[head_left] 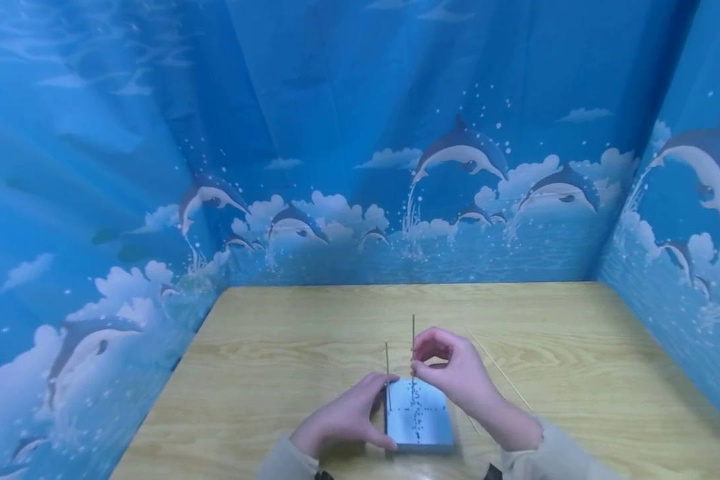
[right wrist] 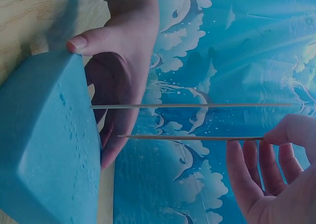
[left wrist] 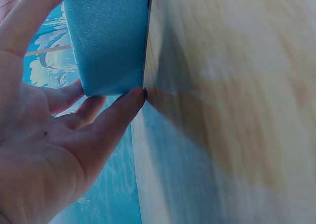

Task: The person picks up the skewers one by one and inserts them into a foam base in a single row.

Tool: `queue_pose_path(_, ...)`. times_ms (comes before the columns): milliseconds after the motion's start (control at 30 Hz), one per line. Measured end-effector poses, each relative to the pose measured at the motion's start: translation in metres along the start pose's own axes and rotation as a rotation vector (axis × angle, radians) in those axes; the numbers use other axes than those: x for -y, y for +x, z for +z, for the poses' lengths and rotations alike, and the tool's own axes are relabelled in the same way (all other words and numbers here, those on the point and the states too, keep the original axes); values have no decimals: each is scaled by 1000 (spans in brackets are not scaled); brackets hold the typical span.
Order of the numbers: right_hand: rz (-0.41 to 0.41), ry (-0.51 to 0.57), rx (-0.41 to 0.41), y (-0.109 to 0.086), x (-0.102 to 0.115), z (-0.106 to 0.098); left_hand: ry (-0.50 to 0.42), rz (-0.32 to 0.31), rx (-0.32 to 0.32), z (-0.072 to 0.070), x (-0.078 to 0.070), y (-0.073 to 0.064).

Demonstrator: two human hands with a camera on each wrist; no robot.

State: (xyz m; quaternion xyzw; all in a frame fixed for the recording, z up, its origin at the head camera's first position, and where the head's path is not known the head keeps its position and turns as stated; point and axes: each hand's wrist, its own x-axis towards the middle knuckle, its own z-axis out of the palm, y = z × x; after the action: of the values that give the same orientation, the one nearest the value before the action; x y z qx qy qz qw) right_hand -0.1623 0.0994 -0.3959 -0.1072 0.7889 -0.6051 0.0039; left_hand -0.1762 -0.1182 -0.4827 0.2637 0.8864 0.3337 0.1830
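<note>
Above blue block (head_left: 432, 430) (wrist views crop it), right hand (head_left: 461, 375), pinched stick (right wrist: 197, 138)

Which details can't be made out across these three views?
Left wrist: one end of the blue rectangular foam block, cut off by the top edge.
Right wrist: upper part of the held thin brown wooden stick, hidden by the right hand.
Head: lower end of the long pale wooden stick, hidden by the right forearm.

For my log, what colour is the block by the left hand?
The block is blue, plainest in the left wrist view.
</note>
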Motion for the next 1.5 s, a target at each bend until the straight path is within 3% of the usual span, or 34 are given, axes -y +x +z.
queue_pose_path(300, -50, 17, 31, -2, -3, 12, 21, 38, -8, 0, 2, 0)
queue_pose_path(600, -31, 11, 73, -2, -8, 20, 35, 106, -24, 3, 4, 0)
queue_pose_path(1500, -13, -9, 83, -1, -11, 25, 34, 83, -10, 1, 4, 1)
